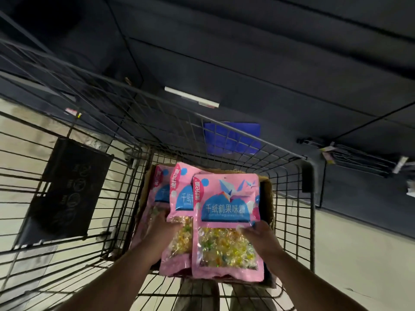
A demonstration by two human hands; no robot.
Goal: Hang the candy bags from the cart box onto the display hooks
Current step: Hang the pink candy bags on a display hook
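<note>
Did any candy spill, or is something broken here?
Nothing stands out. The front candy bag in the right hand and the second candy bag in the left hand look whole, and no sweets lie loose in the shopping cart.

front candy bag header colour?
Pink with a blue panel, on the front candy bag; head view.

Glossy plastic candy bags point(226, 225), cardboard box point(268, 198), metal wire cart point(89, 176).
</note>
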